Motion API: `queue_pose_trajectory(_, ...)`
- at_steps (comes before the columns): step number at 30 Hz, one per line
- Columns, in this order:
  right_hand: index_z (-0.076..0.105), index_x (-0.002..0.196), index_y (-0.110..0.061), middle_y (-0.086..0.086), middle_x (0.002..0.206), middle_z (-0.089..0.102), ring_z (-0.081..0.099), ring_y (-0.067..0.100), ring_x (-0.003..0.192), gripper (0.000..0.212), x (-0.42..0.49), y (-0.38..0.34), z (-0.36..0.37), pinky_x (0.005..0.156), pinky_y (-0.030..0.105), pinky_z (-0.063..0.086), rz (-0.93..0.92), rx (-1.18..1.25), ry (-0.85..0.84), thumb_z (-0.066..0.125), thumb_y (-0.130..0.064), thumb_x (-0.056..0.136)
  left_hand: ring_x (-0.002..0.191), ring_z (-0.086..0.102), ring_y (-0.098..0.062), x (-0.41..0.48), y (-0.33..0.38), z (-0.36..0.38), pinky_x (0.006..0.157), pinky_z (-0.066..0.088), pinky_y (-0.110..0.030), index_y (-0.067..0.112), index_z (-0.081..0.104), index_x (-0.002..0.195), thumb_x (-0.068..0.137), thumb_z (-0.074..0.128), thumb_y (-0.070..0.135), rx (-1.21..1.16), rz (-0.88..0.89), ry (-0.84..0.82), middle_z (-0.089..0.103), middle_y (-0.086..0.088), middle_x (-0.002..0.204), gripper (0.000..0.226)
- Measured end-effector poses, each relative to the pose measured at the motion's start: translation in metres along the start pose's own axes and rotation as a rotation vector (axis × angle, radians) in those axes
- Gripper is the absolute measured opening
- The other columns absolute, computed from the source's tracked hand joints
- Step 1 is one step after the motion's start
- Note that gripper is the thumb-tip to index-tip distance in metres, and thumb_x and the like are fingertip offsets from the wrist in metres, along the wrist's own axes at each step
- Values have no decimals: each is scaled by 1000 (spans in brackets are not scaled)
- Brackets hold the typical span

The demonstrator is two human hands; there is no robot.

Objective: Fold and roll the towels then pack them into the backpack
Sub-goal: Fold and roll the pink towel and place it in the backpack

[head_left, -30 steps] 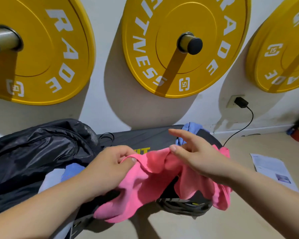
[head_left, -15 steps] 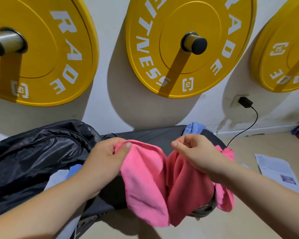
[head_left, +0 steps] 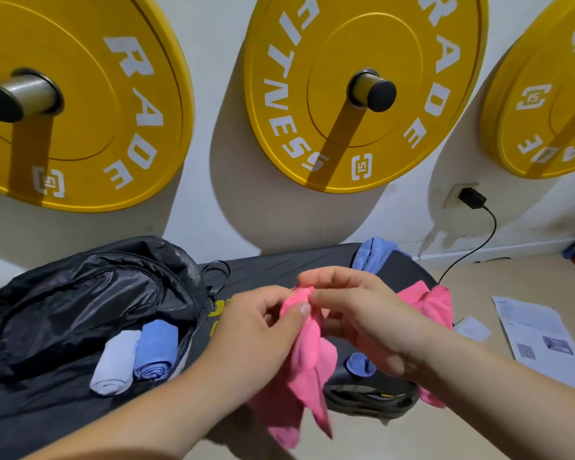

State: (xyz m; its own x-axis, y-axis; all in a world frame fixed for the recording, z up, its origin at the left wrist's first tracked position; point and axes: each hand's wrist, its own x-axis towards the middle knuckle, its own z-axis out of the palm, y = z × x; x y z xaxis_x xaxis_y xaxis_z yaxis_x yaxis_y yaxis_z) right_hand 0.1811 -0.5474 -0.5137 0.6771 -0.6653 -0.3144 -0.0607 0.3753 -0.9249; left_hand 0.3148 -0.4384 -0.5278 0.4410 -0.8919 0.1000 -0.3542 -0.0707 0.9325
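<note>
Over the black surface (head_left: 279,263): one pink towel (head_left: 307,360), hanging crumpled, top edge pinched by both my left hand (head_left: 263,330) and right hand (head_left: 362,320). Handling, as I judge: find two corners, draw them apart until it hangs flat, then fold. Count: one pale rolled towel (head_left: 115,363), one blue rolled towel (head_left: 156,351), both at the backpack (head_left: 90,303) mouth; one loose blue towel (head_left: 374,257), far edge; three yellow plates (head_left: 279,94), wall.

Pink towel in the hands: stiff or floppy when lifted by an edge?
Likely floppy: pinched between the left hand and right hand, the pink towel hangs in limp folds. Probably light, since a pinch alone carries it.
</note>
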Motion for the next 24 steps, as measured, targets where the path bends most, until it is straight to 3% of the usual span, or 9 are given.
queue_pose_trajectory(2,67,116,2,28,115,71,69,33,91,38,1,0,-3,86,41,57,-38,23,-37,53,22,86,75,70,-19,2,3,-1,67,53,-34,20,77,83,93,69,18,12,18,35,76,1,77,14)
queue_pose_trajectory(5,68,117,0,19,116,74,71,33,104,50,-5,2,-3,94,38,59,-170,-146,-124,48,29,81,64,69,-4,3,7,-7,61,50,-19,16,78,84,94,67,9,-185,-82,49,76,6,72,16)
queue_pose_trajectory(8,76,108,-11,1,121,73,73,22,104,39,-7,5,2,94,36,59,-417,-470,-54,65,18,85,66,61,-20,3,6,-7,67,49,-33,19,79,89,95,67,17,-317,-223,-15,71,-5,71,14)
queue_pose_trajectory(11,81,96,-17,-4,127,66,73,9,101,30,-8,2,5,91,25,57,-563,-608,-1,77,9,80,78,57,-30,4,6,-6,75,44,-46,15,78,96,98,63,19,-474,-308,-47,70,-16,84,16)
queue_pose_trajectory(13,82,88,-18,-5,127,66,71,4,103,24,-9,0,4,90,21,55,-590,-654,-15,82,3,77,89,68,-35,3,8,-8,86,51,-46,15,78,100,100,60,19,-502,-311,-62,76,-17,97,18)
queue_pose_trajectory(15,82,83,-21,-8,120,68,70,7,105,14,-9,-1,4,90,25,55,-601,-713,-52,87,-10,76,104,71,-38,1,10,-10,101,52,-53,15,77,104,102,58,21,-498,-302,-87,76,-18,104,20)
queue_pose_trajectory(20,73,79,-27,-10,102,66,65,16,98,12,-3,-1,1,83,31,51,-658,-747,17,79,-38,81,106,71,-34,1,10,-18,106,46,-57,21,76,108,105,51,28,-326,-283,-162,77,-13,106,26)
queue_pose_trajectory(22,70,82,-22,-6,96,70,67,14,97,14,-2,-2,-3,85,34,52,-634,-703,7,77,-33,87,113,67,-34,1,12,-23,108,45,-58,25,75,111,105,50,31,-290,-265,-220,76,-9,111,26)
queue_pose_trajectory(24,68,84,-12,3,83,72,68,12,80,15,-2,-3,-5,76,32,52,-546,-599,-54,75,-23,92,113,67,-34,1,13,-26,107,46,-57,28,77,110,103,54,29,-270,-225,-238,77,-5,110,24)
